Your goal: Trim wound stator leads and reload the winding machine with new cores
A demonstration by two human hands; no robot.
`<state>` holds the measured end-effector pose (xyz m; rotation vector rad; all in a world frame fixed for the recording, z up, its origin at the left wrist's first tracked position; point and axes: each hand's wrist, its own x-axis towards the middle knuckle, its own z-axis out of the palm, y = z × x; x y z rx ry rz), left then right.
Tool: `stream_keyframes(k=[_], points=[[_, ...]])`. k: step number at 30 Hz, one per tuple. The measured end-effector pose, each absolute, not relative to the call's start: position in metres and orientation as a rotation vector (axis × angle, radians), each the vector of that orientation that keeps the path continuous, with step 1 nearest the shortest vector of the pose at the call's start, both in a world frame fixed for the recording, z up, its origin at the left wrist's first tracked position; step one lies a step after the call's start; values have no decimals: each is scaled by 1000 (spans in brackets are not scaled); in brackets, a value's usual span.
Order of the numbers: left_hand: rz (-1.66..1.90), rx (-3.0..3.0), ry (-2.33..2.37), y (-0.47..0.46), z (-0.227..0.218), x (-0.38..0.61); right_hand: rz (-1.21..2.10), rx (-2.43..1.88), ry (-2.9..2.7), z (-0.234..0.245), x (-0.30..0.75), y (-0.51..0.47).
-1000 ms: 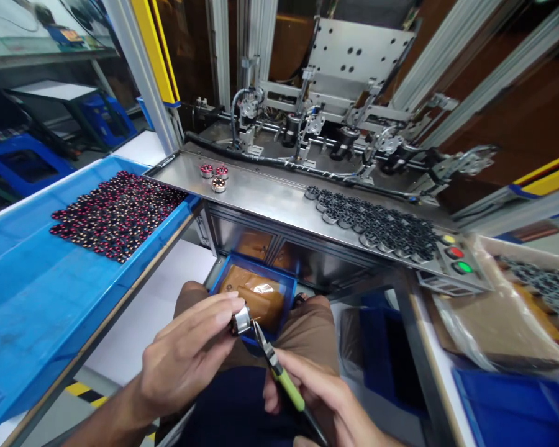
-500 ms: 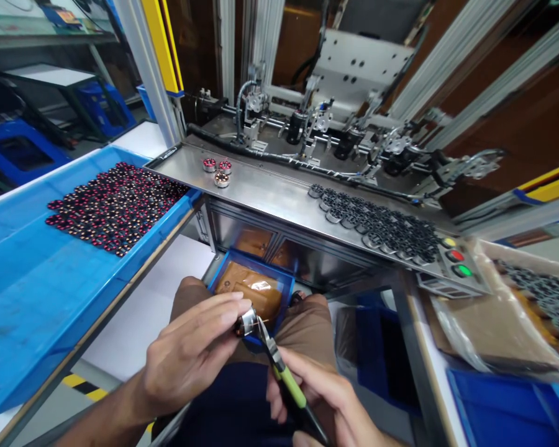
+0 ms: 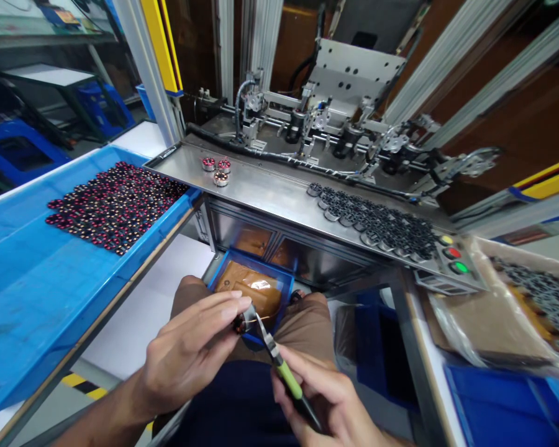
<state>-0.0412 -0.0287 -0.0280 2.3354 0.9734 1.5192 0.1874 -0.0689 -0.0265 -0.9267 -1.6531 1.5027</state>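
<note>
Over the lap, the left hand [image 3: 186, 357] pinches a small wound motor stator [image 3: 243, 321] by its rim; the right hand [image 3: 328, 403] grips green-handled cutters [image 3: 279, 363], tips at the stator. It looks light and rigid, its fine wire probably fragile. Beyond: blue scrap bin [image 3: 286, 287], steel bench [image 3: 270, 195], blue tray [image 3: 32, 292] of stators, machine fixtures [image 3: 326, 118].

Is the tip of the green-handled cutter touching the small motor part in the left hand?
Touching. The head view shows the cutter tip meeting the small motor part pinched in the left hand, no gap visible.
</note>
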Motion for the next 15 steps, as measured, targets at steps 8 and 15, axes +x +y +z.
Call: stream_keyframes(k=[8, 15], points=[[1560, 2323, 1005, -29, -34, -42, 1636, -982, -1404, -27, 195, -74], [1603, 2043, 1204, -35, -61, -44, 1732, -947, -1249, -52, 199, -69]])
